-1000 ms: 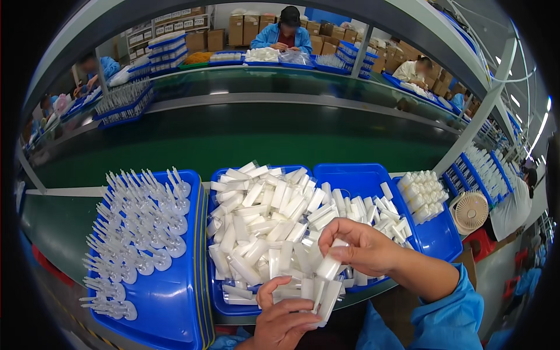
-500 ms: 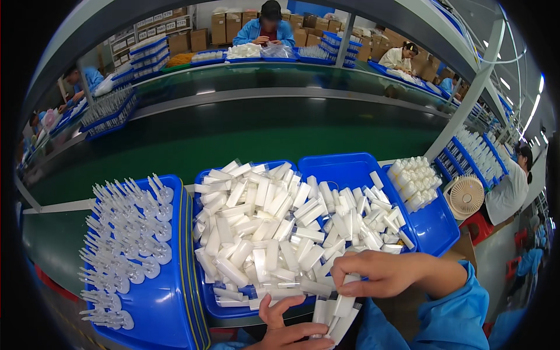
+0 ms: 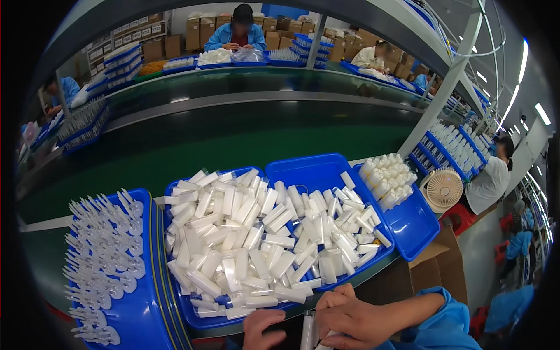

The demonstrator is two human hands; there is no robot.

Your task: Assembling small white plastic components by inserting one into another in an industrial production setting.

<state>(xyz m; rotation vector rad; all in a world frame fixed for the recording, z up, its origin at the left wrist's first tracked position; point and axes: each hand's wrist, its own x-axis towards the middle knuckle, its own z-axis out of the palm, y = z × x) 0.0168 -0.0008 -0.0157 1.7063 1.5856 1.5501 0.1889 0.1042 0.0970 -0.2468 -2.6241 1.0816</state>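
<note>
While 2 hands [image 3: 326, 324] on 1 tube [image 3: 307, 331]: 3 blue trays [image 3: 326, 172].

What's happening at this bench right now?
A person in blue sleeves has both hands low at the near edge of the bench. The right hand and left hand are together around a white tube, just below a blue tray heaped with loose white tubes. A tray of clear stemmed parts sits to the left, and standing white caps to the right. Other workers sit across the green conveyor.
</note>
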